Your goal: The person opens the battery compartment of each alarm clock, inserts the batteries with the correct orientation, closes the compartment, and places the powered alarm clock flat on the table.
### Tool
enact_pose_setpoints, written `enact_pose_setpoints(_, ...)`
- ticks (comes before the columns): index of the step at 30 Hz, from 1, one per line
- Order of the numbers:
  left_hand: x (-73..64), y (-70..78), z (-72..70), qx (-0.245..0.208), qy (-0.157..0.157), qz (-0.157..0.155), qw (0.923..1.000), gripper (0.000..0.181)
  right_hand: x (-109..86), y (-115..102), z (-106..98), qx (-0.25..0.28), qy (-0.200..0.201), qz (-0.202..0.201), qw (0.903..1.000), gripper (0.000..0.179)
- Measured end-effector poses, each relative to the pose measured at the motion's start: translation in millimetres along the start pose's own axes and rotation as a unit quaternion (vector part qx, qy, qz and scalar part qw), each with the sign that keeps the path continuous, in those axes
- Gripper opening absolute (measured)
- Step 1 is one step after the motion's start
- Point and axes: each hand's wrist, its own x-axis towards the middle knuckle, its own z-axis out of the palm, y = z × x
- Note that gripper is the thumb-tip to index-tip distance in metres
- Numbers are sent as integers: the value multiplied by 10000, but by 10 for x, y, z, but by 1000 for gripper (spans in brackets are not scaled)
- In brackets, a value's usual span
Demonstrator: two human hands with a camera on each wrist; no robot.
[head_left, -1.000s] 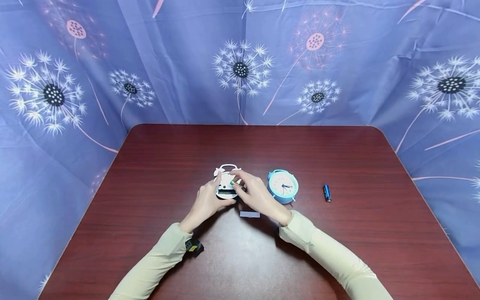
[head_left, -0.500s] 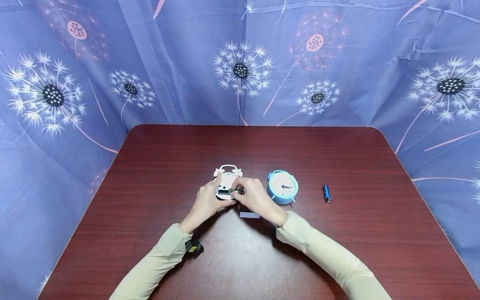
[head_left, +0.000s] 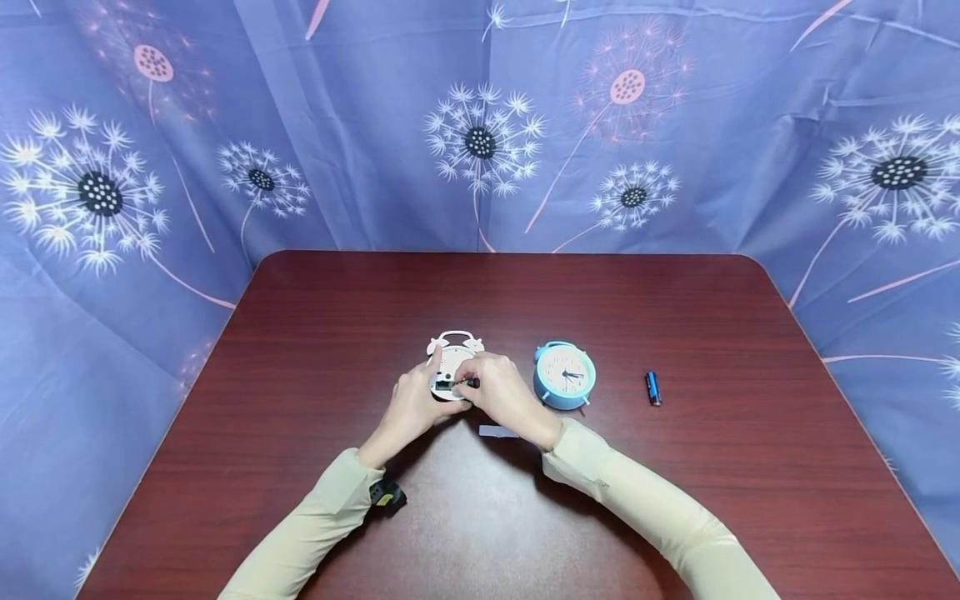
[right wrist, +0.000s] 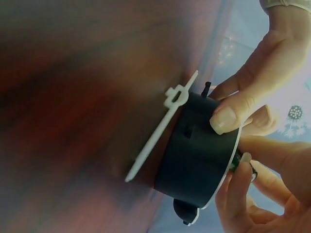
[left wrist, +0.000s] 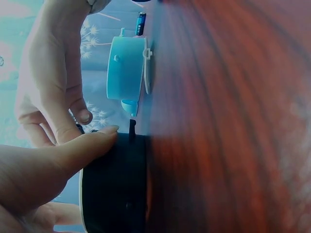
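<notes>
The left hand (head_left: 411, 400) grips a black-sided clock (head_left: 452, 360) (white-backed, white-handled), the right hand (head_left: 507, 388) pinching a dark-green battery (head_left: 474, 382).

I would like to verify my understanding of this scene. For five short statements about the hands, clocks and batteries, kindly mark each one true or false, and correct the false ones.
1. The left hand holds the white-backed clock. True.
2. The right hand pinches a green battery. True.
3. The light blue clock lies with its dial down. False: the dial of the light blue clock faces up.
4. The blue battery lies between the two clocks. False: the blue battery lies to the right of the light blue clock.
5. The pale strip lies on the table, nearer to the person than the clocks. True.
</notes>
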Motion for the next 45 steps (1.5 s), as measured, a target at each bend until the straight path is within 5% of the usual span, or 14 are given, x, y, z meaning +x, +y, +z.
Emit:
enact_pose_setpoints(12, -4, -9, 16, 76, 80, 153, 9998, 100, 10, -2, 10, -54, -201, -113, 9997, 4)
enact_pose_setpoints(22, -9, -13, 18, 18, 17, 81, 10000, 102, -53, 7, -26, 11, -148, -457, 9988, 19)
enact_pose_setpoints(28, -22, -20, 20, -60, 79, 134, 9999, 102, -83, 13, -120, 64, -23, -232, 9997, 20)
enact_pose_setpoints(33, -16, -15, 19, -12, 84, 78, 9999, 103, -113, 4, -198, -426, 293, 234, 9984, 7)
enact_pose_setpoints(45, -11, 14, 2, -2, 72, 55, 10000, 103, -107, 2, -199, -796, 112, 583, 9951, 5)
